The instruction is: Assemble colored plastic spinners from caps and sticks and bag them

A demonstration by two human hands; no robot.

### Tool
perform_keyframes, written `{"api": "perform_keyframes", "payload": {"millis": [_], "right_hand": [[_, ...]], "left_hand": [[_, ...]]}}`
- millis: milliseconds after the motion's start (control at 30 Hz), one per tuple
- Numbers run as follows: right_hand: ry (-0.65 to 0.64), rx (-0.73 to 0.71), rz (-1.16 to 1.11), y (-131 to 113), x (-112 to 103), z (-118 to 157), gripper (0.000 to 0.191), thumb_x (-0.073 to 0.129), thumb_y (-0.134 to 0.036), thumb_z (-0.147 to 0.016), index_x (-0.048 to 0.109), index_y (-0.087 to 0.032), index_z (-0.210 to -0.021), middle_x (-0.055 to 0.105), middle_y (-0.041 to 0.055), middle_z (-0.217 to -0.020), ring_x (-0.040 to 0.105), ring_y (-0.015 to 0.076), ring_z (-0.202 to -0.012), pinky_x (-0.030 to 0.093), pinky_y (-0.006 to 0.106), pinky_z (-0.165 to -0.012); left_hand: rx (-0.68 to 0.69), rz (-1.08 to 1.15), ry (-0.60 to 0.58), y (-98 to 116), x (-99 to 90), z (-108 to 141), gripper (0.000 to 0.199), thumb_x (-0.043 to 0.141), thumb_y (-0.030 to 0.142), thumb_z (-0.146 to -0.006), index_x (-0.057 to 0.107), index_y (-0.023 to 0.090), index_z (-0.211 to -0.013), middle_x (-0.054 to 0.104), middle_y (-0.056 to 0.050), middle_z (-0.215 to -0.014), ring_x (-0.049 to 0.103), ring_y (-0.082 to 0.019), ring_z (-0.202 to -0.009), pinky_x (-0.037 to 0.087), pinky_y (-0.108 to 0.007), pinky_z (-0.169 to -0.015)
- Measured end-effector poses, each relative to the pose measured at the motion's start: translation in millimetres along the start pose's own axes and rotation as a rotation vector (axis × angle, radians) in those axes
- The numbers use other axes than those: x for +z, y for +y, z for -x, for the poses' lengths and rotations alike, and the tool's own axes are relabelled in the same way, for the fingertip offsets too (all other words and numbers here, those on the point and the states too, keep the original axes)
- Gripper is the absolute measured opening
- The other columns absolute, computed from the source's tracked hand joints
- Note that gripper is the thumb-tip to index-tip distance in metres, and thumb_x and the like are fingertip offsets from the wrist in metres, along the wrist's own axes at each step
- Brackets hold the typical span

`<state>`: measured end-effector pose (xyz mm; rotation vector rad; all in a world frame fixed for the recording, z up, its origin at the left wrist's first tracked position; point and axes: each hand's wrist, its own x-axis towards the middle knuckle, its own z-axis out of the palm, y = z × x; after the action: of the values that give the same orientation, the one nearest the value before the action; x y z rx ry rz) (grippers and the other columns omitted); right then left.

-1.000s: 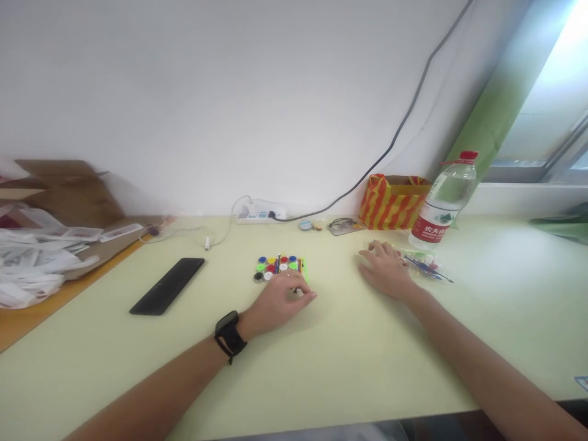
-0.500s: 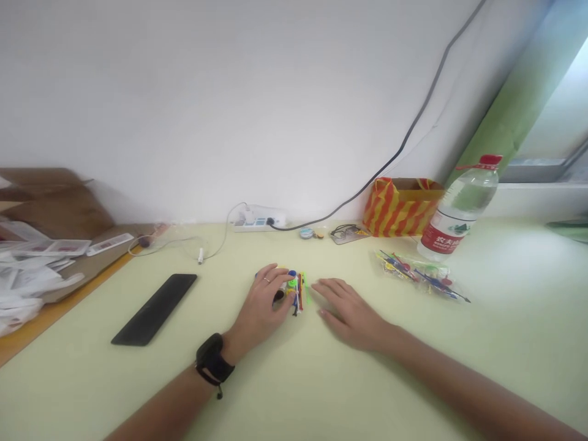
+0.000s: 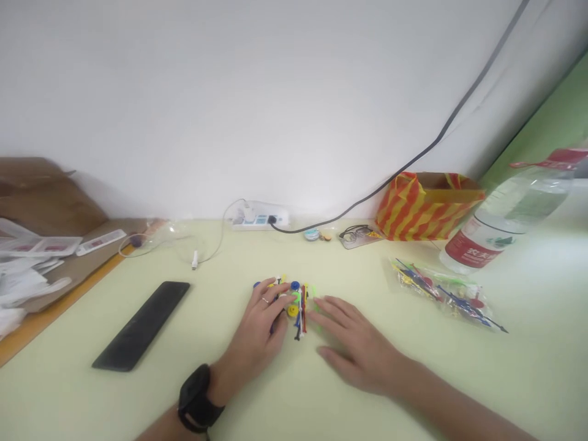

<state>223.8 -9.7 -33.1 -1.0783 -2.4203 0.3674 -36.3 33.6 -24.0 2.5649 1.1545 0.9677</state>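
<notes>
Small coloured plastic pieces (image 3: pixel 301 312) lie in a cluster on the pale green table (image 3: pixel 285 392), some upright in the view as thin sticks, with round blue and yellow ones beside them. Over the left part of the cluster rests my left hand (image 3: pixel 260 324), fingers apart, partly hiding the pieces underneath. My right hand (image 3: pixel 356 343) lies to the right with spread fingers, its fingertips beside the green stick at the cluster's right edge. Nothing shows in its grasp.
A black flat slab (image 3: pixel 142 326) lies at left, near a cardboard box (image 3: pixel 46 196) with white packaging. Behind are a power strip (image 3: pixel 260 219) and its cable. At right stand a striped bag (image 3: pixel 427 211) and a water bottle (image 3: pixel 487 236), with bagged plastic pieces (image 3: pixel 450 294) in front.
The view has tilted and shifted, so the bottle and bag appear farther right. My left thumb has drawn back from the sticks, uncovering more pieces; my right fingertips are closer to the cluster.
</notes>
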Motion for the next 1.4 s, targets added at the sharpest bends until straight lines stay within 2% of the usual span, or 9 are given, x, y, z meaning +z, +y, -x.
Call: {"api": "perform_keyframes", "payload": {"millis": [133, 267, 433, 700, 867, 1100, 1267, 1400], "right_hand": [[-0.074, -0.032, 0.006, -4.8, -8.9, -2.7, 0.067, 0.063, -0.041, -0.098, 0.038, -0.033, -0.16, 0.038, 0.0062, -0.166, 0.035, 0.0347, -0.152, 0.032, 0.058, -0.123], [-0.121, -0.049, 0.0, -7.1, -14.6, -4.1, 0.066, 0.059, -0.047, -0.099, 0.037, -0.036, -0.16, 0.034, 0.0034, -0.167, 0.031, 0.0364, -0.154, 0.027, 0.061, -0.124], [-0.155, -0.034, -0.025, -9.0, -16.8, -3.2, 0.065, 0.058, -0.047, -0.1, 0.039, -0.029, -0.16, 0.04, 0.0039, -0.164, 0.03, 0.0361, -0.154, 0.025, 0.061, -0.126], [-0.101, -0.018, -0.014, -9.2, -12.0, -2.5, 0.058, 0.058, -0.043, -0.1, 0.047, -0.025, -0.154, 0.047, 0.0078, -0.16, 0.04, 0.0345, -0.148, 0.032, 0.056, -0.124], [-0.067, -0.026, -0.032, -8.2, -12.1, -2.8, 0.055, 0.06, -0.039, -0.098, 0.05, -0.025, -0.151, 0.054, 0.0104, -0.153, 0.047, 0.0337, -0.141, 0.039, 0.056, -0.12], [-0.019, -0.046, -0.079, -6.3, -11.3, -2.7, 0.049, 0.057, -0.035, -0.1, 0.052, -0.024, -0.147, 0.061, 0.0128, -0.142, 0.051, 0.0318, -0.135, 0.045, 0.052, -0.114], [0.088, 0.021, -0.148, -3.2, -8.5, -2.8, 0.032, 0.056, -0.031, -0.1, 0.061, -0.024, -0.131, 0.069, 0.0125, -0.123, 0.062, 0.0285, -0.118, 0.053, 0.048, -0.102], [0.149, 0.076, -0.092, -2.6, -5.1, -0.1, 0.026, 0.055, -0.03, -0.102, 0.066, -0.024, -0.124, 0.069, 0.0124, -0.116, 0.064, 0.0278, -0.11, 0.055, 0.046, -0.097]], "left_hand": [[0.021, -0.009, 0.035, 0.9, 1.2, -1.3, 0.032, 0.054, 0.008, -0.094, 0.068, 0.026, -0.116, 0.064, -0.007, -0.135, 0.046, -0.032, -0.135, 0.047, -0.059, -0.11], [0.032, -0.024, 0.051, 1.9, 2.4, -1.7, 0.029, 0.06, 0.011, -0.093, 0.068, 0.028, -0.116, 0.066, -0.007, -0.132, 0.048, -0.033, -0.131, 0.047, -0.059, -0.107], [0.057, -0.035, 0.071, 3.0, 2.0, -3.0, 0.031, 0.061, 0.009, -0.092, 0.067, 0.028, -0.116, 0.067, -0.007, -0.129, 0.05, -0.032, -0.127, 0.05, -0.057, -0.104], [0.042, -0.02, 0.007, -0.7, 1.7, -1.3, 0.036, 0.064, 0.01, -0.09, 0.066, 0.027, -0.121, 0.066, -0.009, -0.13, 0.051, -0.032, -0.125, 0.049, -0.056, -0.105], [0.051, -0.003, 0.002, 1.4, 1.5, 0.4, 0.027, 0.065, 0.011, -0.092, 0.07, 0.027, -0.113, 0.069, -0.007, -0.124, 0.053, -0.03, -0.121, 0.051, -0.052, -0.103], [0.052, 0.045, 0.101, 4.8, -0.4, -1.6, 0.021, 0.07, 0.016, -0.092, 0.07, 0.026, -0.11, 0.073, -0.005, -0.118, 0.055, -0.027, -0.118, 0.048, -0.053, -0.106], [0.028, 0.115, 0.087, 5.9, 2.6, 0.1, 0.017, 0.067, 0.022, -0.096, 0.07, 0.027, -0.112, 0.075, -0.005, -0.116, 0.057, -0.028, -0.121, 0.05, -0.05, -0.105], [-0.017, 0.132, 0.078, 11.2, 4.1, 1.5, 0.02, 0.062, 0.026, -0.1, 0.069, 0.026, -0.119, 0.071, -0.008, -0.118, 0.057, -0.026, -0.125, 0.052, -0.045, -0.103]]}}
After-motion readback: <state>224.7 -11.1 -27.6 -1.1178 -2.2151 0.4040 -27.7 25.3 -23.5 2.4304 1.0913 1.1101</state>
